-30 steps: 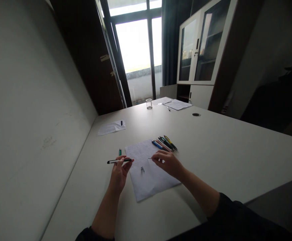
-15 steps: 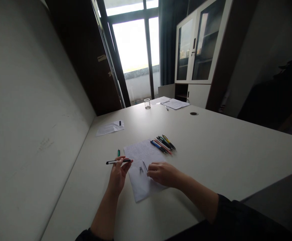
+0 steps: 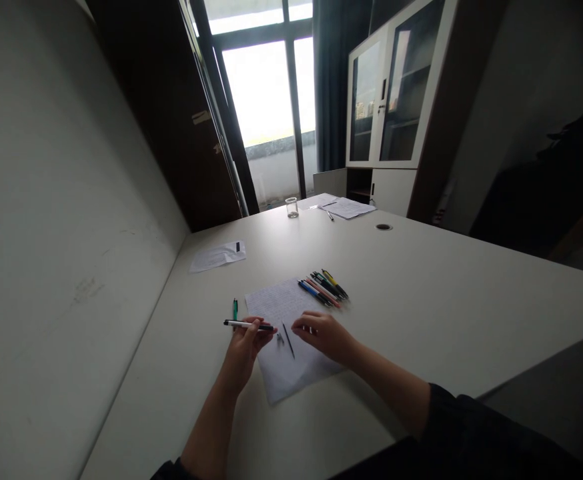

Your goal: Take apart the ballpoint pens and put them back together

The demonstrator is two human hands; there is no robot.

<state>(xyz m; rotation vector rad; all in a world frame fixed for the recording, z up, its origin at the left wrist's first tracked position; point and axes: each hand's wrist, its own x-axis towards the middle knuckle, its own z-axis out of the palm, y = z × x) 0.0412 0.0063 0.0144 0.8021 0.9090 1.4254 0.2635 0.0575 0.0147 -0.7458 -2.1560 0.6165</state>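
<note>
A white pen with black ends [image 3: 241, 325] lies level between the thumb and fingers of my left hand [image 3: 244, 350]. On the written paper sheet [image 3: 296, 377] rests a thin dark pen refill [image 3: 288, 341]. Small metallic pen parts [image 3: 280, 339] lie just left of it, close to my left fingertips. My right hand [image 3: 324, 337] hovers over the sheet, right of the refill and apart from it. Its fingers are loosely bent, with a gap at the thumb, and nothing shows in them. A green pen [image 3: 235, 308] lies beyond my left hand.
Several pens [image 3: 324, 288] lie side by side at the sheet's far right corner. Farther off are a paper [image 3: 216, 257] on the left, a glass [image 3: 292, 208], more papers [image 3: 349, 207] and a cable hole [image 3: 384, 227]. A wall [image 3: 121, 280] borders the table's left side.
My right hand has lifted slightly and drawn back from the refill, which now shows in full on the sheet. My left hand has shifted right with the white pen.
</note>
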